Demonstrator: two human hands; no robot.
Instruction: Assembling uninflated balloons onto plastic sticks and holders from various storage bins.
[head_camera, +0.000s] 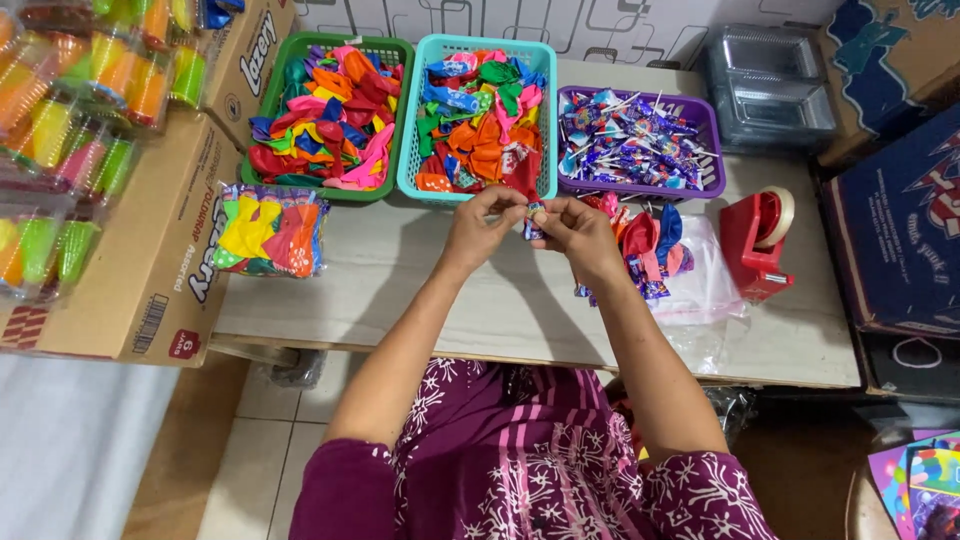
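Clear balloon packet (270, 230) beside brown carton (150, 260)

The small wrapped item (534, 212) pinched between the left hand (480, 228) and the right hand (578, 232) is mostly covered by the fingertips, and its kind cannot be made out. The stacked cups (70, 120) at the upper left are cut off by the picture's edge. The pile of balloons and sweets (645, 250) is partly hidden behind the right hand. The dark boxes (900, 220) at the right are cropped. The table (480, 310) has its near right corner hidden under a clear plastic bag (705, 290).
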